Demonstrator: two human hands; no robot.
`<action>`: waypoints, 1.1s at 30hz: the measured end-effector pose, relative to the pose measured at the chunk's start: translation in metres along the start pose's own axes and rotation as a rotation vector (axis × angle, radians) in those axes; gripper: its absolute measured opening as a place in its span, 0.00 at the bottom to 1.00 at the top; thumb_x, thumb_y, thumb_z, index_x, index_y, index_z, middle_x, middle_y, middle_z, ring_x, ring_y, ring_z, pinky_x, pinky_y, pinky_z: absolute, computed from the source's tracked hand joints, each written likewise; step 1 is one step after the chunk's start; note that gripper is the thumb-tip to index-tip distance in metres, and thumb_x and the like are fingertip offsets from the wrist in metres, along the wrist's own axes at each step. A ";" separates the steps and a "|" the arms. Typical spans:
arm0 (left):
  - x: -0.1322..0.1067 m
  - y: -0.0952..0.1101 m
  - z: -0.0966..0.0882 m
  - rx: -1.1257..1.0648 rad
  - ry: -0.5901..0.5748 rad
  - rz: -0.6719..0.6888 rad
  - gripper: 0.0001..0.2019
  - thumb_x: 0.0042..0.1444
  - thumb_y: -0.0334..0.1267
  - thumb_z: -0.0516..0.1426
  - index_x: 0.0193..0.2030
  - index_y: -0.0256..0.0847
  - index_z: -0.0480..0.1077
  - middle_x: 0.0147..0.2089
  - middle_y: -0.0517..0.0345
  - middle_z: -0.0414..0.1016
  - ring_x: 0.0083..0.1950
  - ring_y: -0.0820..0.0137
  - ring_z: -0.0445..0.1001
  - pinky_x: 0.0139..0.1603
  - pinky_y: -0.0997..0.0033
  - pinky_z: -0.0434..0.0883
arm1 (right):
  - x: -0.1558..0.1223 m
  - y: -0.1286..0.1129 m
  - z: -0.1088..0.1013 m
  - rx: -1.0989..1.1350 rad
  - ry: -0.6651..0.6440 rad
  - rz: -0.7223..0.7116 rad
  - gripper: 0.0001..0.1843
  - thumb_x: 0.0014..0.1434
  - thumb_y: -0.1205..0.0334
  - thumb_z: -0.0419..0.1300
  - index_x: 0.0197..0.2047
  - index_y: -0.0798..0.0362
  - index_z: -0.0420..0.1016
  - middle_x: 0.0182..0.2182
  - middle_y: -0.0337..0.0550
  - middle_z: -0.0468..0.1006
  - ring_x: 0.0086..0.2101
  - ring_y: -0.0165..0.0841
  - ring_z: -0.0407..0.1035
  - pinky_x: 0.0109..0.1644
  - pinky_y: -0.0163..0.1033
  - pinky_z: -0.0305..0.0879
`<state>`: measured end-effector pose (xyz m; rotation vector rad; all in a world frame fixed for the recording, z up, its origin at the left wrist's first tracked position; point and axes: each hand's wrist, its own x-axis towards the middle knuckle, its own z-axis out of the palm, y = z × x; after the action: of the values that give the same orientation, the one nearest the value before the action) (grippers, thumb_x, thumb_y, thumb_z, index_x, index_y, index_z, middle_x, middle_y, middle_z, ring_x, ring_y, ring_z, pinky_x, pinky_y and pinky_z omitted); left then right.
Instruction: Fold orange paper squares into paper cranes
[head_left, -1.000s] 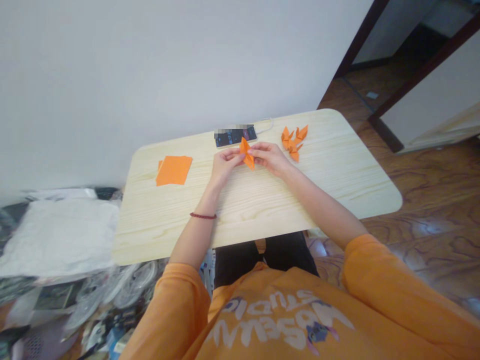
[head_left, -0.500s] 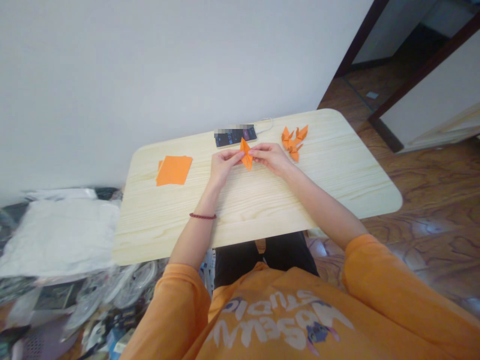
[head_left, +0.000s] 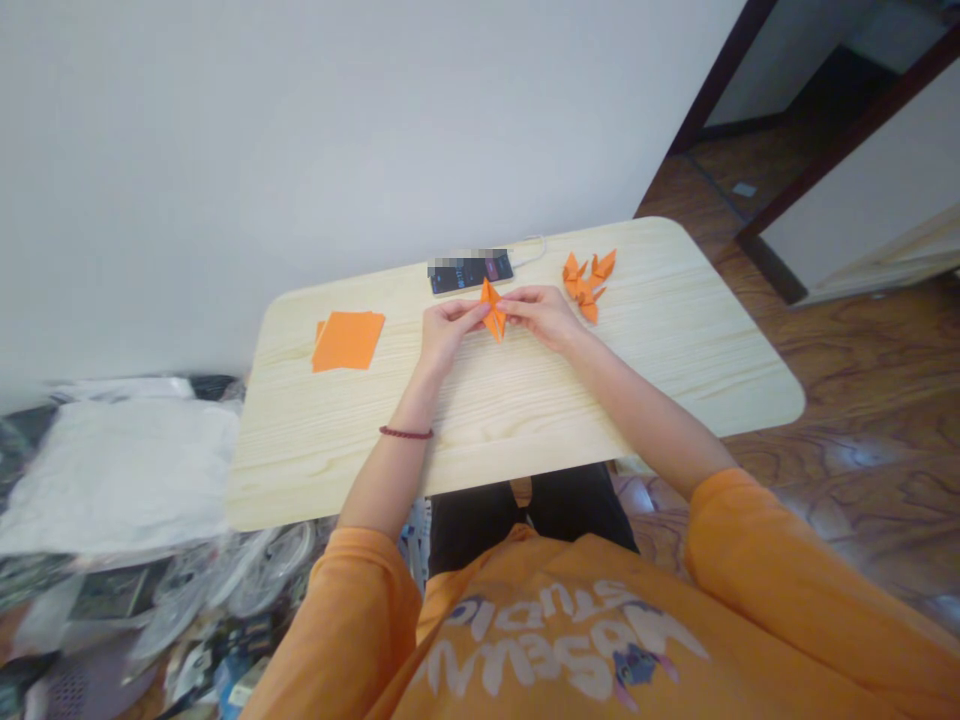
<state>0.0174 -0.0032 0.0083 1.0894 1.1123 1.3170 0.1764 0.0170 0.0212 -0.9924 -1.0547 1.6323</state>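
Note:
Over the far middle of a pale wooden table, both of my hands pinch a small folded piece of orange paper. My left hand grips its left side with closed fingertips. My right hand holds its right side the same way. The paper stands roughly upright between them, with a point at the top. A red bead bracelet sits on my left wrist.
A stack of flat orange sheets lies at the table's far left. Several folded orange paper figures lie at the far right. A dark phone with a white cable lies by the wall. Bags and clutter fill the floor at left.
The folded paper has been turned slightly and sits a little lower and more compact between my fingers. My hands have stayed in almost the same place.

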 end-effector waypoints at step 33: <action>-0.005 0.004 0.002 0.109 -0.117 -0.108 0.17 0.36 0.48 0.69 0.26 0.35 0.75 0.29 0.55 0.78 0.31 0.73 0.74 0.39 0.71 0.70 | -0.003 -0.005 0.003 -0.044 0.012 -0.032 0.12 0.37 0.65 0.72 0.22 0.60 0.74 0.13 0.32 0.65 0.17 0.19 0.51 0.21 0.32 0.40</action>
<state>0.0186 -0.0080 0.0123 1.1553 1.1493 1.1053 0.1755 0.0146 0.0270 -1.0085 -1.0969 1.5816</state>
